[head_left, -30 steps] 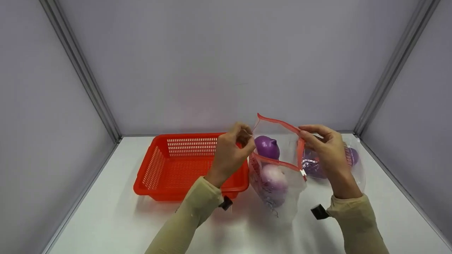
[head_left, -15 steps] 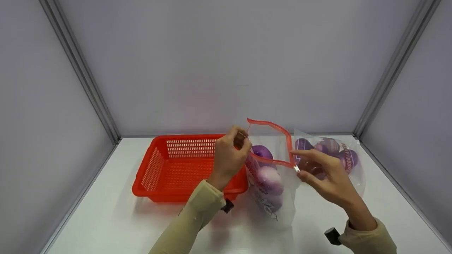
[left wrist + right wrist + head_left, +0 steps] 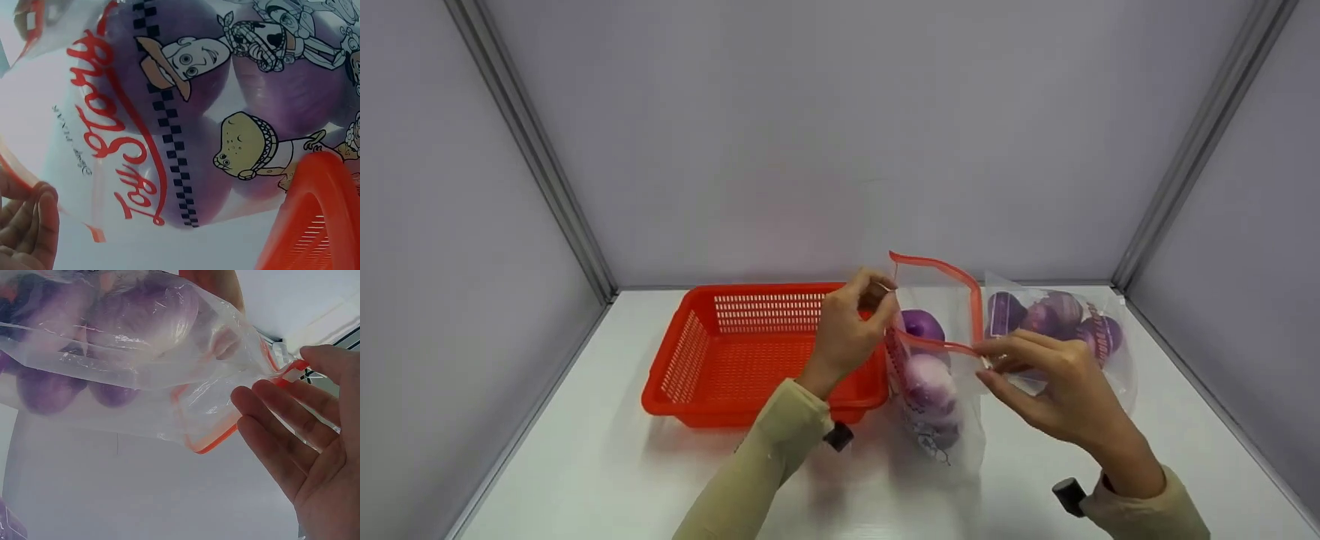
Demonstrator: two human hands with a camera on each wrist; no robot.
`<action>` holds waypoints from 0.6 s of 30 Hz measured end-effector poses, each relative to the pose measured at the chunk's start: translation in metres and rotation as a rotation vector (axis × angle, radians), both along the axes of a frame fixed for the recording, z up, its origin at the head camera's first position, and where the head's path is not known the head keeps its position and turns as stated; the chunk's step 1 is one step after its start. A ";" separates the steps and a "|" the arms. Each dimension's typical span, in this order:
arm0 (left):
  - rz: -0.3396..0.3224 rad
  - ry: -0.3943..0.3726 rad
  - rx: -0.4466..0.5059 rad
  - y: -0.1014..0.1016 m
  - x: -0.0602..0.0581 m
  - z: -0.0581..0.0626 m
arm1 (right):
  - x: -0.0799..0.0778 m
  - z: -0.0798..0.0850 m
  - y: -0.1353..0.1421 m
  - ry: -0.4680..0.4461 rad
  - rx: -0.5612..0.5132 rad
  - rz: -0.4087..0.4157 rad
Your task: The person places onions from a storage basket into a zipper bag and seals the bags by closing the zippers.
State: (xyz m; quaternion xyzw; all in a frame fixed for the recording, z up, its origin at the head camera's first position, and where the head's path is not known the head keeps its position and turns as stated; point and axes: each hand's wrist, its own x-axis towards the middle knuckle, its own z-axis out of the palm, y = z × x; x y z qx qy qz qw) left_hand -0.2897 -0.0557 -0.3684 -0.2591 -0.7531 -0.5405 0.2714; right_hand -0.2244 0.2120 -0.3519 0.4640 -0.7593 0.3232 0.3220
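Note:
A clear zip bag (image 3: 971, 431) with a red zip strip and cartoon print hangs between my hands, its mouth spread wide. Inside sit several purple and whitish onion-like round things (image 3: 931, 381). My left hand (image 3: 847, 326) pinches the left side of the mouth; in the left wrist view its fingertips (image 3: 45, 199) grip the red strip. At the right corner of the mouth, my right hand (image 3: 1054, 382) has thumb and forefinger on the white slider (image 3: 295, 373). Its other fingers stretch out beside the strip in the right wrist view.
A red plastic basket (image 3: 667, 397) with slotted walls stands left of the bag, partly behind my left forearm. Behind my right hand lies a second clear bag (image 3: 1121, 367) holding similar purple things. Grey walls (image 3: 840, 150) enclose the white table (image 3: 585, 450).
My right hand has left the upper right edge of the mouth and come down and nearer to the slider, closing thumb and finger on it. The bag has dipped slightly; my left hand keeps its grip.

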 end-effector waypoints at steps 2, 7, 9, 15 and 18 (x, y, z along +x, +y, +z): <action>-0.015 -0.010 0.014 -0.003 -0.006 -0.002 | 0.000 0.001 0.003 -0.020 -0.006 0.001; 0.032 -0.088 0.030 -0.013 -0.025 -0.008 | -0.007 0.002 0.015 -0.051 -0.052 -0.029; 0.014 -0.159 0.012 -0.016 -0.031 -0.011 | -0.012 0.003 0.023 -0.062 -0.076 -0.033; -0.162 -0.368 -0.061 -0.015 -0.040 -0.022 | -0.027 0.000 0.046 -0.175 -0.198 0.096; -0.189 -0.343 -0.039 -0.010 -0.039 -0.026 | -0.032 -0.002 0.056 -0.244 -0.258 0.182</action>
